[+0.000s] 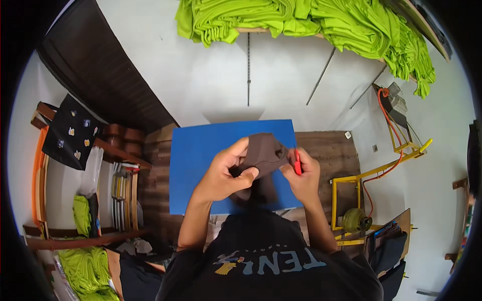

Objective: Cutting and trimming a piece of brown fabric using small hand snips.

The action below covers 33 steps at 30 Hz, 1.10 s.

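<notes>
Dark brown fabric (263,148) with a seam is gripped by my left hand (226,173), its thumb pressed on the cloth and fingers curled around it. My right hand (306,178), just right of the cloth, is closed on a small red tool (298,163); its exact kind is unclear. Both hands are over a blue board (196,140). More dark cloth hangs below my hands, partly blurred.
Bright green garments (351,25) are piled on a high shelf. At left are wooden racks (88,241), green cloth and a patterned black fabric (70,130). At right stands a yellow metal frame (346,178) with an orange hose and gas cylinder (355,220).
</notes>
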Tool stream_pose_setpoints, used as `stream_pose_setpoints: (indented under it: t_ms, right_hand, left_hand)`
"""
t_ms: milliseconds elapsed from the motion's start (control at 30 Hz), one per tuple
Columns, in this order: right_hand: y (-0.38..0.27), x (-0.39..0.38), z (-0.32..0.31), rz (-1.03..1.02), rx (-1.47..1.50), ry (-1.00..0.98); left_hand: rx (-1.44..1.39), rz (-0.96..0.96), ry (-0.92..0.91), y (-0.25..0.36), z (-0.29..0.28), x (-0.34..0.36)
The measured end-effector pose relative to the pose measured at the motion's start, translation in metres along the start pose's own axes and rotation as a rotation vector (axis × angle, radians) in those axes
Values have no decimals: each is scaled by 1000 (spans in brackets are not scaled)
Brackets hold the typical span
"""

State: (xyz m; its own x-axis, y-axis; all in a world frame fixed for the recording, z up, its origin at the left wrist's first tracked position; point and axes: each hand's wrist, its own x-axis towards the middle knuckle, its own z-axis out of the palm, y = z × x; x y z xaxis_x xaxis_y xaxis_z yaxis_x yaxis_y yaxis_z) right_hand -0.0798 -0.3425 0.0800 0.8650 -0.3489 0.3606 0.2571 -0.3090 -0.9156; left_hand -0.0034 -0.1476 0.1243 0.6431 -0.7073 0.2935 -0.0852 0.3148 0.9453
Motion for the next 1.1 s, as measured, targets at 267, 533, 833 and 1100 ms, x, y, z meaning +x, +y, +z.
stream_pose_setpoints:
  t_ms: [267, 533, 833, 1100]
  right_hand:
    - [-43, -20, 14, -252, -140, -249]
    - [-44, -10, 37, -246, -272, -297]
    - [-34, -16, 77, -392, -409, -317]
    - [-34, -9, 76, -412, -532, -312]
  left_hand:
    - [-130, -92, 34, 4, -32, -13]
    - [-38, -86, 71, -2, -37, -54]
    - [-87, -70, 113, -24, -55, -81]
    - [-271, -169, 21, -34, -61, -81]
